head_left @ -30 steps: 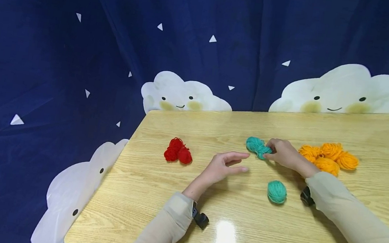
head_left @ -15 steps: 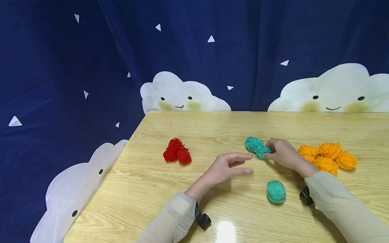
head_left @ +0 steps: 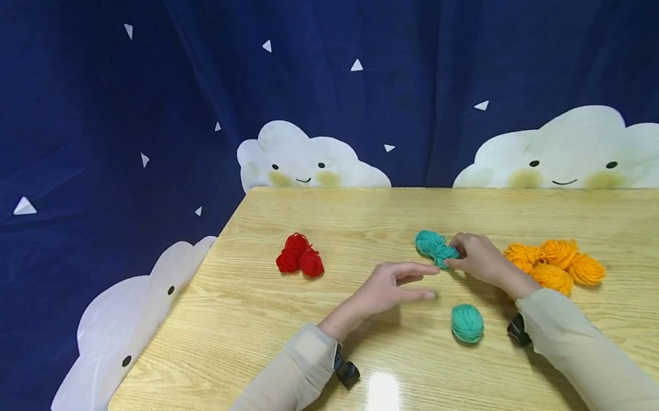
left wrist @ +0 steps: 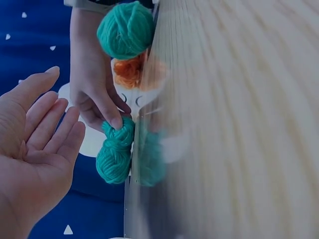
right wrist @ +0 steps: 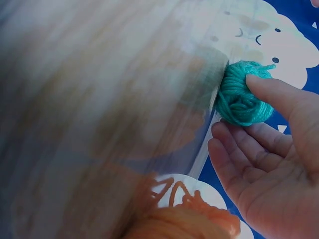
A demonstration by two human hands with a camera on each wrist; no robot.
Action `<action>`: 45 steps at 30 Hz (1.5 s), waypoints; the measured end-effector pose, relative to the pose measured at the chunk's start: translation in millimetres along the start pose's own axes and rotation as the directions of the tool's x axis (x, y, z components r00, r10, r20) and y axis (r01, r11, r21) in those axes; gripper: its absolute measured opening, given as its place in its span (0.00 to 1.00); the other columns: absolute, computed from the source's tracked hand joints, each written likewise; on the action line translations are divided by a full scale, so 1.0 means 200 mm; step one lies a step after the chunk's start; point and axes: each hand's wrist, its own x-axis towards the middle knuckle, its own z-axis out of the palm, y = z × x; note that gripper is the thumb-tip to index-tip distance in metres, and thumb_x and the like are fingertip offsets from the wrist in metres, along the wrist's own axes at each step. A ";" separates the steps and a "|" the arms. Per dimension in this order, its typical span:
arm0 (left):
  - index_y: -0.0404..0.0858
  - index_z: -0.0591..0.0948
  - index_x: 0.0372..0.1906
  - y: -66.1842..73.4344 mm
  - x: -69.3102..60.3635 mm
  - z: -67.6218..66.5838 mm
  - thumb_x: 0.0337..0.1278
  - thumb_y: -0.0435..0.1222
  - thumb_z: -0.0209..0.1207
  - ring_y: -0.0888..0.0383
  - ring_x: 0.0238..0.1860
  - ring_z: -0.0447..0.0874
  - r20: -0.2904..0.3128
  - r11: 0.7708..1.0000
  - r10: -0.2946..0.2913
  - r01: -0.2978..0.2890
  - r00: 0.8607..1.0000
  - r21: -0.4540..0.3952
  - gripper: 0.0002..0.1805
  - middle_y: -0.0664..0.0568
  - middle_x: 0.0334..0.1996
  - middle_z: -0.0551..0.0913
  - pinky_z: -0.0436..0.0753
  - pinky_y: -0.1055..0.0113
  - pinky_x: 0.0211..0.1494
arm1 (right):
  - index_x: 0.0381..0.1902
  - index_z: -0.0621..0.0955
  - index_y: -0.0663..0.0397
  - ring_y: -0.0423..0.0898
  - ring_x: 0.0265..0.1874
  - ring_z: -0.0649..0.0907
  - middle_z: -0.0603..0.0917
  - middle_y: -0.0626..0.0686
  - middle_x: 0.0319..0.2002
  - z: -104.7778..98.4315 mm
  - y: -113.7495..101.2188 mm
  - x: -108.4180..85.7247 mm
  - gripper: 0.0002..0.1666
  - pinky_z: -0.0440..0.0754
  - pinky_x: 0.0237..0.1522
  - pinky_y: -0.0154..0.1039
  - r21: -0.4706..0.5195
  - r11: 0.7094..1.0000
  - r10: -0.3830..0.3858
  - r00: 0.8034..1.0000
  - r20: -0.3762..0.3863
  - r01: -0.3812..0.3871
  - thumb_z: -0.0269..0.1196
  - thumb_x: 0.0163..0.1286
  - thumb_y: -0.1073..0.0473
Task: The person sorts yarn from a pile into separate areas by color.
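Note:
In the head view two teal yarn balls touch each other near the middle of the table. My right hand (head_left: 481,258) pinches the nearer one, the teal yarn ball (right wrist: 244,97), with the thumb on it and fingers at its side. Against it lies the other teal yarn ball (head_left: 427,241). My left hand (head_left: 384,287) hovers to the left and in front of this pair, its fingers loosely extended and holding nothing. A third teal yarn ball (head_left: 467,323) rests apart, closer to me, between the two forearms.
Several orange yarn balls (head_left: 555,279) are bunched right of my right hand, partly behind its wrist. To the left sits a cluster of red yarn balls (head_left: 301,257). The wooden table (head_left: 215,329) ends at a dark blue curtain (head_left: 340,15) with white clouds.
My left hand has drifted a little to the right, towards the teal pair. The right hand keeps its place on the teal yarn ball.

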 end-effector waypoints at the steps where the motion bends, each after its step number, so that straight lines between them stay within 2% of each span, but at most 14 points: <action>1: 0.40 0.79 0.61 0.00 0.00 0.00 0.59 0.36 0.66 0.60 0.64 0.77 0.007 1.000 0.009 -0.009 1.000 0.010 0.24 0.52 0.62 0.80 0.74 0.75 0.67 | 0.46 0.79 0.69 0.46 0.31 0.79 0.84 0.59 0.34 0.00 0.00 0.00 0.19 0.80 0.37 0.43 -0.001 1.000 0.000 1.000 0.000 0.000 0.68 0.63 0.59; 9: 0.40 0.80 0.61 0.03 0.01 0.04 0.59 0.37 0.66 0.65 0.64 0.77 0.065 0.990 0.066 -0.074 0.996 0.119 0.23 0.52 0.61 0.81 0.73 0.77 0.67 | 0.45 0.79 0.68 0.46 0.30 0.78 0.83 0.58 0.33 0.00 0.01 -0.01 0.18 0.79 0.34 0.40 0.000 1.000 -0.004 1.000 -0.003 0.004 0.68 0.63 0.59; 12: 0.41 0.80 0.61 0.04 0.02 0.06 0.59 0.39 0.66 0.65 0.63 0.77 0.092 0.972 0.092 -0.110 0.991 0.208 0.23 0.54 0.61 0.82 0.74 0.78 0.65 | 0.45 0.79 0.69 0.46 0.30 0.79 0.83 0.59 0.34 0.00 0.01 -0.01 0.19 0.80 0.34 0.41 0.003 1.000 -0.006 1.000 -0.003 0.006 0.68 0.63 0.59; 15: 0.43 0.79 0.61 0.05 0.02 0.08 0.59 0.41 0.65 0.66 0.63 0.77 0.127 0.925 0.129 -0.166 0.983 0.343 0.24 0.56 0.61 0.82 0.73 0.80 0.64 | 0.46 0.79 0.70 0.46 0.31 0.79 0.83 0.59 0.34 0.00 0.01 -0.01 0.20 0.80 0.35 0.42 0.006 1.000 -0.006 1.000 -0.001 0.006 0.68 0.63 0.59; 19: 0.44 0.80 0.61 0.07 0.02 0.09 0.59 0.43 0.66 0.68 0.63 0.76 0.187 0.836 0.185 -0.255 0.965 0.485 0.24 0.57 0.61 0.82 0.71 0.84 0.64 | 0.46 0.79 0.70 0.47 0.31 0.80 0.83 0.60 0.34 0.00 0.00 -0.02 0.20 0.81 0.36 0.43 0.008 1.000 -0.010 1.000 0.001 0.010 0.68 0.64 0.59; 24: 0.43 0.80 0.60 0.09 0.03 0.12 0.58 0.42 0.66 0.67 0.64 0.76 0.261 0.773 0.218 -0.330 0.940 0.542 0.24 0.56 0.61 0.81 0.69 0.85 0.65 | 0.46 0.79 0.70 0.47 0.32 0.80 0.83 0.60 0.34 0.00 0.00 -0.02 0.19 0.82 0.36 0.43 0.011 1.000 -0.016 1.000 0.001 0.016 0.67 0.64 0.60; 29: 0.43 0.79 0.62 0.11 0.04 0.14 0.60 0.42 0.65 0.67 0.65 0.75 0.322 0.708 0.219 -0.377 0.921 0.597 0.25 0.56 0.62 0.80 0.68 0.86 0.65 | 0.46 0.79 0.70 0.47 0.31 0.80 0.83 0.60 0.34 0.00 0.01 -0.02 0.19 0.82 0.35 0.43 0.014 1.000 -0.021 1.000 0.001 0.021 0.67 0.64 0.61; 39: 0.43 0.76 0.65 0.16 0.06 0.18 0.62 0.43 0.63 0.65 0.66 0.74 0.446 0.611 0.157 -0.441 0.881 0.657 0.27 0.55 0.65 0.77 0.67 0.85 0.67 | 0.45 0.79 0.69 0.45 0.29 0.80 0.83 0.59 0.34 -0.01 -0.01 -0.03 0.16 0.81 0.32 0.39 0.032 0.999 -0.030 1.000 -0.001 0.030 0.67 0.65 0.61; 43: 0.43 0.75 0.65 0.17 0.06 0.19 0.62 0.44 0.63 0.67 0.67 0.73 0.472 0.582 0.137 -0.456 0.871 0.673 0.27 0.56 0.66 0.77 0.66 0.86 0.68 | 0.46 0.79 0.69 0.44 0.29 0.80 0.83 0.59 0.34 -0.01 -0.02 -0.03 0.17 0.82 0.33 0.41 0.035 0.999 -0.035 0.999 0.002 0.035 0.67 0.65 0.61; 45: 0.43 0.75 0.65 0.17 0.06 0.20 0.62 0.44 0.63 0.67 0.67 0.73 0.482 0.578 0.130 -0.461 0.867 0.673 0.27 0.56 0.66 0.77 0.65 0.86 0.68 | 0.46 0.79 0.69 0.45 0.29 0.80 0.83 0.60 0.34 0.00 -0.02 -0.03 0.17 0.82 0.34 0.41 0.034 0.999 -0.034 0.999 0.002 0.034 0.67 0.64 0.61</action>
